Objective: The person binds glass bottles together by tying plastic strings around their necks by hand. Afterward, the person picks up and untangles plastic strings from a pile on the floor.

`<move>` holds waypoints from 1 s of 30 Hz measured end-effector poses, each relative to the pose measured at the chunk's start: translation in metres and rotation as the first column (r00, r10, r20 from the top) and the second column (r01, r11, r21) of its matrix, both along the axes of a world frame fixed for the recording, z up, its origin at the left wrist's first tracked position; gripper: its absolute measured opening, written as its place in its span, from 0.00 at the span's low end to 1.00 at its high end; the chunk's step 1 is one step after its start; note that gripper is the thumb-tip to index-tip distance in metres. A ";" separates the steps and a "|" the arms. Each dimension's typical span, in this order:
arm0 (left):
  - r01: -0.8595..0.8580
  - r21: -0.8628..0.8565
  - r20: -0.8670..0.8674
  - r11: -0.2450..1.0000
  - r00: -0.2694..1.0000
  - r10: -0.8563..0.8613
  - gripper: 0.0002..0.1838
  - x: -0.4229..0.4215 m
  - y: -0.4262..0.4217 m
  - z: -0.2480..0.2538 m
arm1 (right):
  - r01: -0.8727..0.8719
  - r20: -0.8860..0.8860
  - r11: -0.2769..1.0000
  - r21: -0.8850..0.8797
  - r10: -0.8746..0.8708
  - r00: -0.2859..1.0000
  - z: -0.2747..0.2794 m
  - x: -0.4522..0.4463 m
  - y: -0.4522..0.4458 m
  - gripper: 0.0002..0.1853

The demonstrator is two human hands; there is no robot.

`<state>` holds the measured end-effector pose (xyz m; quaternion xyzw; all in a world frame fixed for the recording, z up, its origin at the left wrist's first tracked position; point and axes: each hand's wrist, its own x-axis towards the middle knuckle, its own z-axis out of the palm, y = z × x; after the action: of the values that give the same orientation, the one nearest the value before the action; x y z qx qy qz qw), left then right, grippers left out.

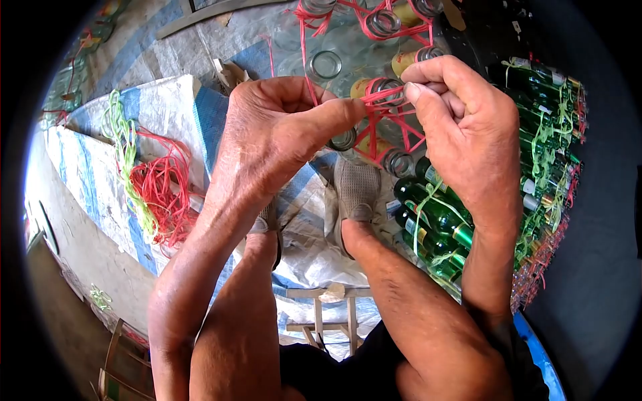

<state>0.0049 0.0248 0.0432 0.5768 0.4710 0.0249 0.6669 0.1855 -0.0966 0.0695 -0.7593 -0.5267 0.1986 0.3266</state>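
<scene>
Both of my hands hold a red plastic string (384,99) stretched between them above clear glass bottles (326,65). My left hand (291,123) pinches it with the thumb pointing right. Opposite, the thumb and fingers of my right hand (468,120) are closed on the other end of the string. Below the hands, red string runs around the necks of several clear bottles, some with yellowish labels. Part of the bottle group is hidden behind my hands.
Red string (164,187) and pale green string (124,140) lie heaped at the left on a blue-and-white woven sheet (87,164). Green bottles (435,207) tied with light green string stand at the right. My shoes (358,190) rest near the clear bottles.
</scene>
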 end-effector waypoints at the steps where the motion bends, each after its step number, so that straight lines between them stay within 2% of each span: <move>1: -0.003 0.004 0.005 1.000 1.000 0.003 0.14 0.000 -0.001 -0.001 | 0.001 0.000 1.000 -0.008 -0.001 1.000 0.001 0.001 0.001 0.06; 5: -0.064 0.002 0.059 0.998 0.996 0.064 0.14 0.001 -0.006 -0.011 | 0.035 -0.020 0.998 -0.044 -0.036 0.999 -0.002 0.004 0.002 0.05; 8: -0.066 -0.006 0.030 0.998 0.997 0.066 0.14 0.000 -0.005 -0.010 | 0.024 -0.059 0.999 -0.046 -0.027 0.998 -0.006 0.004 0.007 0.05; 11: -0.125 -0.019 0.061 0.992 0.990 0.126 0.20 0.002 -0.009 -0.009 | 0.025 -0.035 0.998 -0.058 -0.027 0.999 -0.007 0.004 0.007 0.05; 14: -0.087 -0.037 0.019 0.996 0.996 0.088 0.13 0.000 -0.006 -0.009 | 0.018 0.010 1.000 -0.007 -0.017 1.000 -0.011 0.004 0.009 0.05; 23: -0.117 -0.057 0.041 0.991 0.992 0.119 0.12 0.000 -0.006 -0.016 | -0.085 0.223 0.995 0.048 0.072 0.972 -0.004 0.004 0.013 0.06; 26: -0.131 -0.080 0.071 0.988 0.988 0.136 0.12 0.000 -0.007 -0.018 | -0.113 0.291 0.994 -0.010 0.111 0.950 0.002 0.004 0.009 0.07; 30: -0.116 -0.069 0.047 0.991 0.992 0.120 0.12 0.001 -0.005 -0.013 | -0.115 0.304 0.993 0.011 0.106 0.947 0.003 -0.001 0.002 0.07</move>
<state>0.0055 0.0200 0.0300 0.5246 0.4879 0.0633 0.6948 0.1846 -0.0947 0.0721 -0.7453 -0.6150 0.0905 0.2412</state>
